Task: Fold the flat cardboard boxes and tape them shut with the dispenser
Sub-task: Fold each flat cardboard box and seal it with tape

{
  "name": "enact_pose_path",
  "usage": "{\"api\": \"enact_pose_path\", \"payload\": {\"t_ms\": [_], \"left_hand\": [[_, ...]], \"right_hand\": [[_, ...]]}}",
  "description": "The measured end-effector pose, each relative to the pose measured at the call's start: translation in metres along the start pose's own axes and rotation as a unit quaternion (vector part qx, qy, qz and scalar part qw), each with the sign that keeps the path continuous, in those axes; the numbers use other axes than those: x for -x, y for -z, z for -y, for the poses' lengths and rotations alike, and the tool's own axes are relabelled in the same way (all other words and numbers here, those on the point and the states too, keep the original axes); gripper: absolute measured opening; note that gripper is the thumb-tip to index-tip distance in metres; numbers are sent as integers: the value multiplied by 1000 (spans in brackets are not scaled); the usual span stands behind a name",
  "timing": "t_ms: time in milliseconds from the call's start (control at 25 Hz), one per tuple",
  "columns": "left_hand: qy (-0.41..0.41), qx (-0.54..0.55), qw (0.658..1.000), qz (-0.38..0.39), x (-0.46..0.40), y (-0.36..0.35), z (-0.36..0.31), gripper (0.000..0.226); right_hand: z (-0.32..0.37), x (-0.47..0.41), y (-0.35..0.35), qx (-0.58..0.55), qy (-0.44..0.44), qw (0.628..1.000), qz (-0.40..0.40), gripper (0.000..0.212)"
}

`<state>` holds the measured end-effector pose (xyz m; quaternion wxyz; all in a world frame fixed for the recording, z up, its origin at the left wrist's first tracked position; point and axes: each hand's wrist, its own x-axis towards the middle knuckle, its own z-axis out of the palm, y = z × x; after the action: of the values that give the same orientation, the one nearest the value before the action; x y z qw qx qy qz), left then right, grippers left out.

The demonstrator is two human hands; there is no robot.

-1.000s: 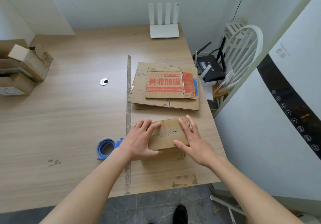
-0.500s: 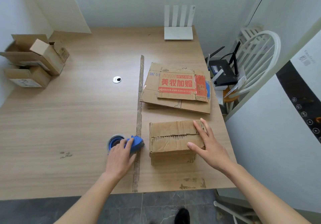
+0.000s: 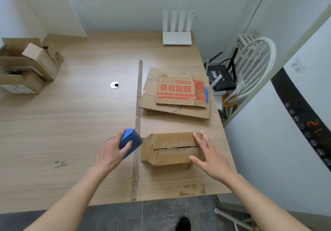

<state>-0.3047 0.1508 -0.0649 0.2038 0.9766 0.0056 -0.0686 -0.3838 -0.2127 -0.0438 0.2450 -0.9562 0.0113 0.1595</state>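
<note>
A small folded cardboard box (image 3: 170, 148) stands near the table's front right, its two top flaps meeting along a ragged seam. My right hand (image 3: 209, 157) lies flat with straight fingers on the right end of those flaps. My left hand (image 3: 111, 152) grips the blue tape dispenser (image 3: 129, 142) and holds it lifted just left of the box, its nose close to the box's left edge. Behind the box lies a stack of flat cardboard boxes (image 3: 175, 94), the top one printed in red.
Several folded boxes (image 3: 26, 65) are piled at the table's far left. A white router (image 3: 177, 30) stands at the back, a metal cable grommet (image 3: 114, 85) mid-table. A worn seam strip (image 3: 138, 105) runs down the wooden table (image 3: 62, 114). A white chair (image 3: 254, 69) holds black devices at right.
My left hand left the box top, took hold of the blue tape dispenser on the table and lifted it toward the box's left edge. My right hand stayed on the flaps.
</note>
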Motion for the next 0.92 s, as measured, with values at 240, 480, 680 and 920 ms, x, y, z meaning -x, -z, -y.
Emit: {"api": "enact_pose_path", "payload": {"t_ms": [240,480,680,920], "left_hand": [[-159,36,987,6,-6,80,-76,52],[-233,-69,963,115,-17,44,-123,61],[-248,-126,955,104,-39,34,-130,55],[-256,-148,951,91,-46,27,-140,67]], "right_hand": [[44,-37,-15,-14,-52,999,2,84],[46,-41,-18,7,-49,997,-61,86],[35,-53,-17,-132,-41,990,-19,83],[26,-56,-13,-298,-12,952,-65,49]]}}
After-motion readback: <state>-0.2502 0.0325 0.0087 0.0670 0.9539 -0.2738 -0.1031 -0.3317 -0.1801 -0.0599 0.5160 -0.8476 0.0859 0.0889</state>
